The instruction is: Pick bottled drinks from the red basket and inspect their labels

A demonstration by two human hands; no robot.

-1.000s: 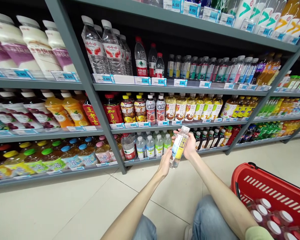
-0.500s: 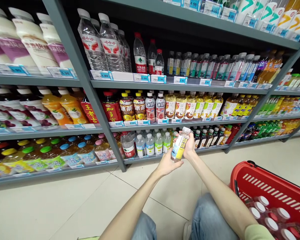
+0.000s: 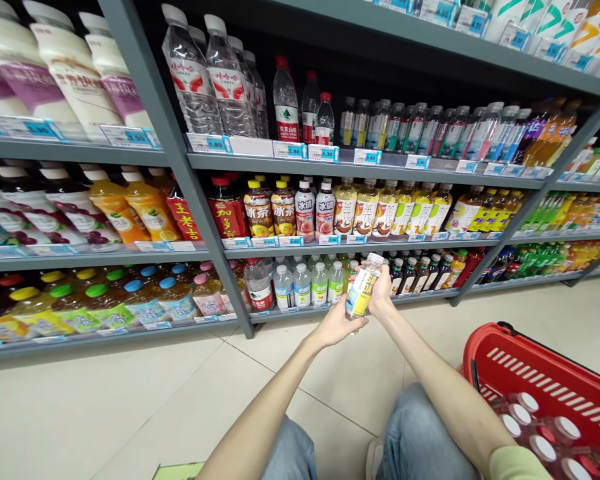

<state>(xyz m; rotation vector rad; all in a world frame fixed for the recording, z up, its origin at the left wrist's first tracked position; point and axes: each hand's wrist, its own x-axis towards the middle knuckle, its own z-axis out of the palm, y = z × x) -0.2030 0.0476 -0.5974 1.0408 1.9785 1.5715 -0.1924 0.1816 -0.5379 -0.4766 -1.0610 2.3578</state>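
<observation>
A clear bottle of soda water point(image 3: 361, 288) with a white, blue and yellow label is held in front of the lowest shelf, tilted with its cap up and to the right. My left hand point(image 3: 337, 325) is closed around its lower left side. From the right, my right hand point(image 3: 380, 293) grips its upper side, fingers partly hidden behind the bottle. Behind the hands, a row of bottles with blue and green labels point(image 3: 303, 287) stands on the lowest shelf, beside dark bottles point(image 3: 414, 275).
Grey shelves point(image 3: 310, 250) packed with drink bottles stretch across the view. A red shopping basket point(image 3: 545, 373) holding several white-capped bottles point(image 3: 543, 448) stands on the tiled floor point(image 3: 180, 393) at right. A green edge point(image 3: 177, 472) shows at the bottom.
The bottle has tipped slightly, its cap now more toward me, still in both hands. The view has shifted slightly, moving the shelves a little rightward and upward.
</observation>
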